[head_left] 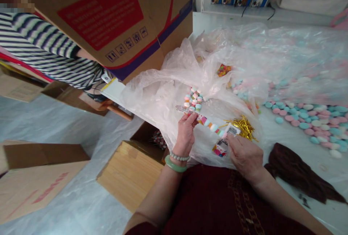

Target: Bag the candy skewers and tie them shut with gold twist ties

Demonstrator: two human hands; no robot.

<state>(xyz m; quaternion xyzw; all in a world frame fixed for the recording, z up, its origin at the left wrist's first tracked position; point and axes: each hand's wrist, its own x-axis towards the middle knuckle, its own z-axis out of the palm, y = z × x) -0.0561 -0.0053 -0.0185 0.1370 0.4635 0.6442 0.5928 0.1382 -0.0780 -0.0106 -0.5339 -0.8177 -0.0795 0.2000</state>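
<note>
Where fingers (188, 117) pinch, beaded strand (213, 127) partly hidden; label (220, 148) blurred

White table (288, 133) | on it: plastic sheeting (157, 93) | loose pastel pieces (315, 123) | dark brown cloth (295, 170)

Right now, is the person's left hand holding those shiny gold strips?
No, the gold strips lie in a pile near the right hand, while the left hand holds one end of a colourful beaded string.

Left fingers (191, 117) and right fingers (233, 143) pinch, forearms (160, 193) angled inward.
</note>
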